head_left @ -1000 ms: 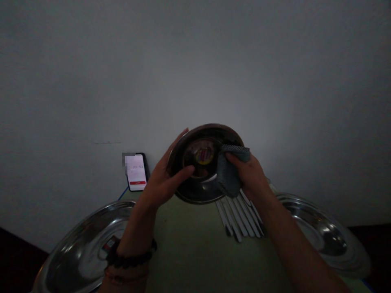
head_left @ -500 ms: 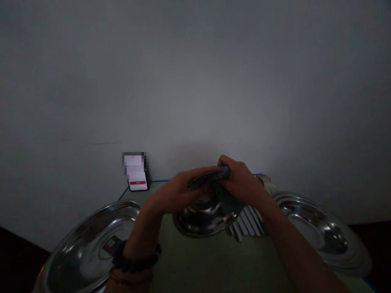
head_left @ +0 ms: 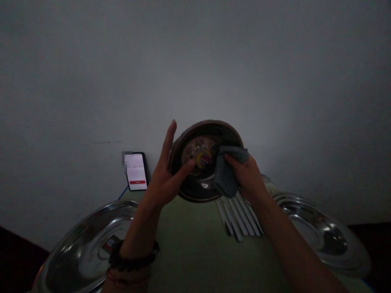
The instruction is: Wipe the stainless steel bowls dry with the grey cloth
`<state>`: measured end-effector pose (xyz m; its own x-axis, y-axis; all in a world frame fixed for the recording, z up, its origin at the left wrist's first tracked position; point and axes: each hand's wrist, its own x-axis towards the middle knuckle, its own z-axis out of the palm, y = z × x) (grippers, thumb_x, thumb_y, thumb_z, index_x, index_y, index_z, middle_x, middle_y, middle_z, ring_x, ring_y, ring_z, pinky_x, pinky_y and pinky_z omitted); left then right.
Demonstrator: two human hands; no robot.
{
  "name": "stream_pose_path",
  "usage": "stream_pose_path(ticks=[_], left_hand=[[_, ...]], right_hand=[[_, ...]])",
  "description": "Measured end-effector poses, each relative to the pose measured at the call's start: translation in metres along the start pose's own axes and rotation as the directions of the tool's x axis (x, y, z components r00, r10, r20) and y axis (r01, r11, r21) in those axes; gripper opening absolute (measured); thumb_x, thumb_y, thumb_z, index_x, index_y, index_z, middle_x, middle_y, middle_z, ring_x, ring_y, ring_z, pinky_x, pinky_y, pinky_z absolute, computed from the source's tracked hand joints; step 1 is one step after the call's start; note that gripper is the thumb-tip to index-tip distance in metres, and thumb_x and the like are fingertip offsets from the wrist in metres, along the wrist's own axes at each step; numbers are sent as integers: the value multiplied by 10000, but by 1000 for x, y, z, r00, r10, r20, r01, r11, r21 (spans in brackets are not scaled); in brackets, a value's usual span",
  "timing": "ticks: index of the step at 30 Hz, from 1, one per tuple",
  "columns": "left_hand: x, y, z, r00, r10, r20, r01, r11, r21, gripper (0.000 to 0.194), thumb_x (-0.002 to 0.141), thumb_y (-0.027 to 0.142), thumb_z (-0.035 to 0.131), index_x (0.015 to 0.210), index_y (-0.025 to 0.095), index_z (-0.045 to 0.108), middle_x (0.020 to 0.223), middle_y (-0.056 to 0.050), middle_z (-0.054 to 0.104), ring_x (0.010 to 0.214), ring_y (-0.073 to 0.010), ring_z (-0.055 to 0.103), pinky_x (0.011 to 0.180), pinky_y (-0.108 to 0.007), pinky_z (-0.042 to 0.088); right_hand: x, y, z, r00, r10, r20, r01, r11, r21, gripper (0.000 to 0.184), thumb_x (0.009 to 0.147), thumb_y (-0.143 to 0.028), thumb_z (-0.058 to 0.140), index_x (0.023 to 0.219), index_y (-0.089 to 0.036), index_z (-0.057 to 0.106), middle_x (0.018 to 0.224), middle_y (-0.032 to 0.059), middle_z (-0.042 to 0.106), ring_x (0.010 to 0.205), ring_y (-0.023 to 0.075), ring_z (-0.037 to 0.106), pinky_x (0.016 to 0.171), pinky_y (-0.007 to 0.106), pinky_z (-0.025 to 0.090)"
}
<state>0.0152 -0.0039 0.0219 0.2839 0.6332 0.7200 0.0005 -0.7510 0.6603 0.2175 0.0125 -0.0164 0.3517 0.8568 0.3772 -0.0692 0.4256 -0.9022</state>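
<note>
A round stainless-steel bowl [head_left: 198, 191] is held up tilted in front of the wall, with a yellow-and-purple round sticker [head_left: 204, 159] at its middle. My left hand [head_left: 165, 175] grips its left side, thumb over the near face and one finger pointing up past the rim; the other fingers are hidden behind. In my right hand [head_left: 249, 175] is a folded grey cloth [head_left: 227, 175] with a checked edge, pinched under the thumb. That cloth lies against the bowl's right side.
Several table knives [head_left: 241, 219] lie side by side on the green tabletop [head_left: 189, 248], below the bowl. A large steel basin [head_left: 76, 240] stands at left with a small dark-and-red item [head_left: 110, 243] in it. Another steel basin [head_left: 320, 232] is at right. A phone [head_left: 136, 173] leans on the wall [head_left: 195, 73].
The bowl has risen and turned so its stickered face shows. My left hand has shifted to its left side, and my right hand with the cloth has moved to the right side.
</note>
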Motion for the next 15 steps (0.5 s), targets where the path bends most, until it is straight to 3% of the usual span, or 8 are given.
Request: stream_pose_path(ticks=[2, 4, 7, 10, 12, 15], left_hand=[[0, 0, -1, 998, -36, 46, 37, 999, -27, 730, 828, 236, 647, 1452, 375, 295, 1415, 29, 512, 1301, -248, 461, 1112, -389, 354], [-1, 1, -4, 973, -125, 196, 136, 990, -42, 641, 827, 226, 645, 1411, 324, 399, 1398, 4, 534, 1279, -260, 486, 1096, -397, 372], [-3, 1, -5, 852, -254, 458, 270, 962, 32, 576, 842, 204, 617, 1386, 290, 449, 1395, -18, 538, 1255, -256, 510, 1089, -423, 367], [-5, 3, 1, 772, -288, 567, 277, 955, 107, 560, 864, 216, 588, 1391, 325, 436, 1384, -2, 548, 1227, -227, 535, 1082, -413, 368], [-5, 6, 4, 775, -285, 564, 258, 957, 128, 572, 864, 246, 595, 1399, 344, 420, 1385, 0, 547, 1223, -231, 538, 1080, -413, 370], [-5, 8, 3, 862, -236, 449, 233, 970, 62, 643, 827, 276, 646, 1413, 362, 395, 1448, -12, 477, 1291, -277, 470, 1086, -433, 364]], right_hand=[[0, -7, -5, 996, -88, 20, 90, 973, -213, 255, 664, -357, 695, 823, -200, 570, 787, 12, 641, 729, 184, 571, 690, 336, 447], [-1, -16, -11, 980, -127, 153, 180, 891, -417, 195, 653, -291, 686, 724, -208, 525, 669, -25, 580, 645, 158, 519, 613, 298, 401], [-7, -28, -13, 904, -94, 416, 336, 758, -559, 162, 678, -205, 619, 659, -214, 459, 591, -53, 506, 594, 131, 463, 552, 262, 328], [-10, -31, -12, 858, -57, 510, 382, 734, -561, 156, 676, -169, 585, 658, -214, 437, 590, -57, 492, 591, 122, 447, 545, 254, 306], [-9, -31, -13, 869, -71, 489, 360, 769, -529, 158, 657, -169, 592, 656, -212, 440, 592, -59, 490, 598, 120, 445, 551, 253, 310], [-5, -27, -15, 923, -76, 377, 255, 854, -453, 190, 635, -215, 645, 654, -211, 456, 583, -66, 483, 587, 115, 436, 553, 252, 318]])
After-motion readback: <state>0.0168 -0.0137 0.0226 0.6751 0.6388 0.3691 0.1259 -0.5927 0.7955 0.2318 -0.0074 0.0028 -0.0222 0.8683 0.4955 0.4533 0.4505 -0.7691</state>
